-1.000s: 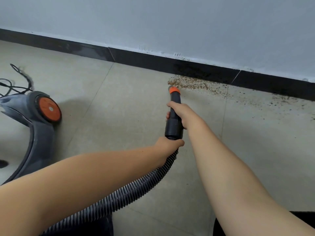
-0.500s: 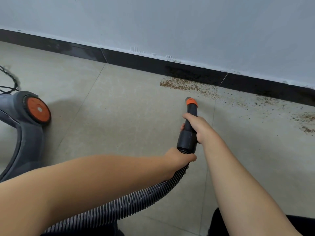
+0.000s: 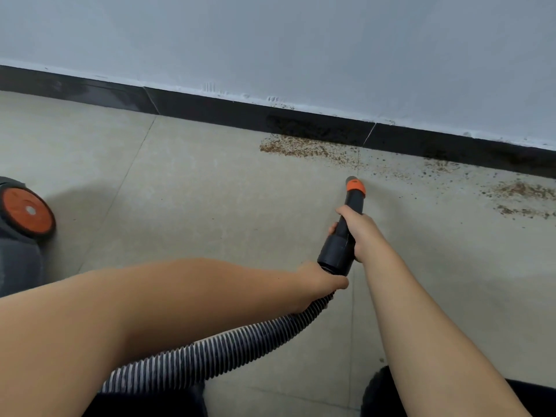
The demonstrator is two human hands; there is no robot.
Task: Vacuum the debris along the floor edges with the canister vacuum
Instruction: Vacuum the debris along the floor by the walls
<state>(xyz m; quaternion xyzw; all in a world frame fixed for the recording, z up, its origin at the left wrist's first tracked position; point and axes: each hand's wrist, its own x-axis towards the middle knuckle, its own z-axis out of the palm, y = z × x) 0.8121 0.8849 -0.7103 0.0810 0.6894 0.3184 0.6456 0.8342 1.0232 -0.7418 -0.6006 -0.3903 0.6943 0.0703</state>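
Right hand (image 3: 359,233) gripping black nozzle (image 3: 346,230), left hand (image 3: 319,284) clasping ribbed hose (image 3: 210,359); orange tip hovering just short of debris (image 3: 301,147) lying along baseboard (image 3: 210,108). Next, likely: advancing tip into pile.

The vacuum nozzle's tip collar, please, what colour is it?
Orange collar on the black plastic nozzle, head view.
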